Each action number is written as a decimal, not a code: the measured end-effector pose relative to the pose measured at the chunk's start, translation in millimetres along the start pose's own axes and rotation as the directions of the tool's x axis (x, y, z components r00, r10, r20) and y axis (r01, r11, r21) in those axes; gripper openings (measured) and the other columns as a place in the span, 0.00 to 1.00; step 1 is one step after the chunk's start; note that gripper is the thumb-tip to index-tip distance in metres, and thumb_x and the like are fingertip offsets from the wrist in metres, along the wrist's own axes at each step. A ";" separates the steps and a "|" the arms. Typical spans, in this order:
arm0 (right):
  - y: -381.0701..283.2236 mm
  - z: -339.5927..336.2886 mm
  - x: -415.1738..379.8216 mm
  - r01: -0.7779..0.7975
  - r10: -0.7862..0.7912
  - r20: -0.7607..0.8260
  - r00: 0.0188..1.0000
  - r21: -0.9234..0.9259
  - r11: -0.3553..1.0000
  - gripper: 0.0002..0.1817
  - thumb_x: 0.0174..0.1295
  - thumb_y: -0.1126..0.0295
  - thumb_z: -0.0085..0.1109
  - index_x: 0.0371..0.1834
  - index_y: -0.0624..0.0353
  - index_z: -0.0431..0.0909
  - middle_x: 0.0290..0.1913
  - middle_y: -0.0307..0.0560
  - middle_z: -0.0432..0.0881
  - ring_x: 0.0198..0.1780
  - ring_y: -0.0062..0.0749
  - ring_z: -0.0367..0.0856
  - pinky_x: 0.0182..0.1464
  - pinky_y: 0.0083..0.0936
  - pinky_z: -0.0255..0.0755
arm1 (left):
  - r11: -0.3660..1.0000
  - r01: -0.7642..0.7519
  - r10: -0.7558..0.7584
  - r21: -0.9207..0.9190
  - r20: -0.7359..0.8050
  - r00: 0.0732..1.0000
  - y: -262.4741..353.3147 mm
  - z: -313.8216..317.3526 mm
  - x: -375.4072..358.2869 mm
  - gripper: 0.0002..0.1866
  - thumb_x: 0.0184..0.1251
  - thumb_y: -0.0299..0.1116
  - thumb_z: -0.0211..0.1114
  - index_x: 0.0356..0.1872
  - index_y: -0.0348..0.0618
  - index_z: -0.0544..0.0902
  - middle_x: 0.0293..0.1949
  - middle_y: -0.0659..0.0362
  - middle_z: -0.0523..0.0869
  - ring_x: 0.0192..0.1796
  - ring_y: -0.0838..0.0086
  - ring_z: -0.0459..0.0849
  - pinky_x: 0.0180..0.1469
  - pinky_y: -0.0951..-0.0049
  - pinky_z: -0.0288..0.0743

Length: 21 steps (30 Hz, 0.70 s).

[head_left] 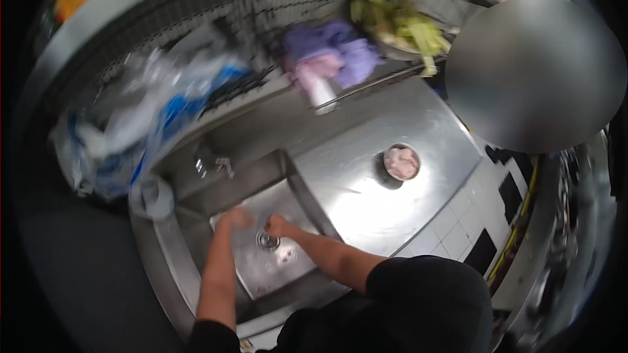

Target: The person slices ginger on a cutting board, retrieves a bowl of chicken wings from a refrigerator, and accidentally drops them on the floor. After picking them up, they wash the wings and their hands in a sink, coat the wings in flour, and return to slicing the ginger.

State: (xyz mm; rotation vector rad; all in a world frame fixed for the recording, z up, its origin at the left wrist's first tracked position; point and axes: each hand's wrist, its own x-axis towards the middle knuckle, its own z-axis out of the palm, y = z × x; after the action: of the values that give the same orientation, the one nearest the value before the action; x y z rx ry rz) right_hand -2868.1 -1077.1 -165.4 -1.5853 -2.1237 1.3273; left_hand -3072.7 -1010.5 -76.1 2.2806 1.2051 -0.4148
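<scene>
Both of my hands are over the basin of a stainless steel sink (261, 281). My left hand (239, 217) is smeared by motion, so its fingers cannot be made out; no object shows in it. Close to its right, my right hand (277, 226) looks curled into a fist above the round drain (267, 240), with nothing visible in it. A metal faucet (224, 166) sticks out from the sink's back wall, beyond my hands. Whether water runs from it cannot be seen.
A bowl of pale pink food (401, 162) stands on the steel counter (340, 157) to the right. Plastic bags (150, 101), purple cloths (343, 52) and yellow-green leafy stalks (405, 23) lie on the rack behind. A grey-white container (152, 197) sits by the sink's left corner. A blurred patch covers the upper right.
</scene>
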 end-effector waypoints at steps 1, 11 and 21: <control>-6.0 -6.6 -3.1 0.034 -0.032 -0.144 0.989 0.009 0.999 0.14 0.58 0.62 0.64 0.30 0.64 0.87 0.31 0.63 0.87 0.36 0.56 0.88 0.41 0.46 0.80 | 0.982 0.143 -0.145 -0.121 -0.008 0.989 -1.4 28.6 -10.1 0.21 0.74 0.51 0.64 0.40 0.43 0.91 0.39 0.50 0.92 0.41 0.61 0.91 0.51 0.58 0.82; -191.9 -69.5 83.6 -0.051 0.082 0.016 0.997 0.895 0.444 0.25 0.73 0.52 0.49 0.55 0.63 0.82 0.50 0.56 0.85 0.53 0.47 0.85 0.48 0.46 0.78 | -0.534 -0.547 -0.514 -0.645 -0.267 0.815 65.5 -62.7 -39.9 0.28 0.77 0.57 0.47 0.61 0.45 0.79 0.53 0.54 0.86 0.53 0.58 0.86 0.60 0.53 0.80; -177.3 -135.5 -13.1 0.011 0.035 -0.242 0.970 0.186 0.983 0.31 0.78 0.46 0.38 0.63 0.58 0.80 0.64 0.56 0.82 0.70 0.52 0.77 0.68 0.52 0.70 | -0.596 -0.368 -0.375 -0.713 -0.158 0.913 58.3 -46.7 61.8 0.34 0.72 0.64 0.46 0.61 0.45 0.78 0.54 0.52 0.84 0.56 0.59 0.84 0.59 0.51 0.77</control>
State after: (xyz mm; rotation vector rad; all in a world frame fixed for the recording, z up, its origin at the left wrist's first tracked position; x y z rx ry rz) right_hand -2901.9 -1020.8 48.3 -1.5951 -1.7936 1.2209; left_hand -2988.7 -969.4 -50.6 0.2867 0.8098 1.1107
